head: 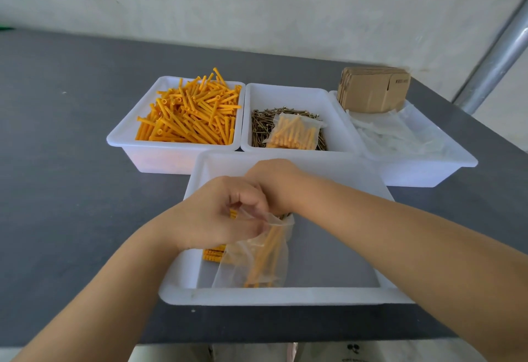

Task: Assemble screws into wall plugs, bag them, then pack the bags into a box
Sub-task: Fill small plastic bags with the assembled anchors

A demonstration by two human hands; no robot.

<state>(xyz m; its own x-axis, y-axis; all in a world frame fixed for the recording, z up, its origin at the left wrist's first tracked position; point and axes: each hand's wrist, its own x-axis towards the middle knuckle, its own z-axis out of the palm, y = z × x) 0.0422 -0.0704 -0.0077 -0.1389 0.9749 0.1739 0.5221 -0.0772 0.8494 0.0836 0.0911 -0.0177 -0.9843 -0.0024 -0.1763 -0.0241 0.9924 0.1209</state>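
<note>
Bright, even, diffuse light, no clear source direction. Shadows soft and faint under the white plastic trays point(177, 158) on the dark grey bench point(71, 161). No hard glare; mild sheen on the slanted metal pole point(497, 58). Wide-angle bowing at frame edges, bench line curves. Centre fairly sharp; bare forearms at the bottom corners soft.

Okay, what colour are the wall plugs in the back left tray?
Orange wall plugs, seen best in the head view.

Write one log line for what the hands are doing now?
step: bagging | left hand: holds clear bag open | right hand: pushes plugs in | over: front tray
</note>
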